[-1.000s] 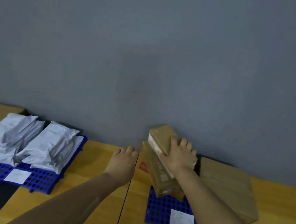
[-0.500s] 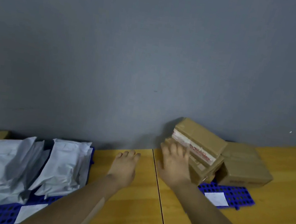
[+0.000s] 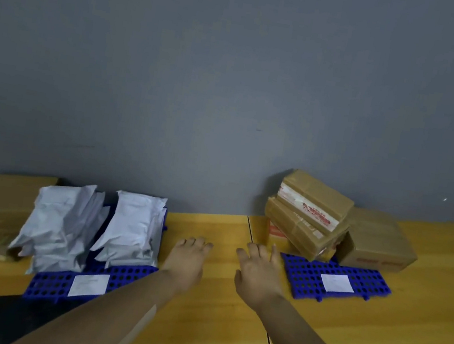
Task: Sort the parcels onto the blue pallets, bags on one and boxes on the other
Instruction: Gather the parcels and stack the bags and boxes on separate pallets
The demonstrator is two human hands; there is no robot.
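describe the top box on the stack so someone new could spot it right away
Start at the right-hand blue perforated plastic pallet by the grey wall. At its back edge brown cardboard boxes lean in a tilted stack. The topmost brown cardboard box is the one with a white tape strip printed in red along its front side; the plain brown box beside it has none.
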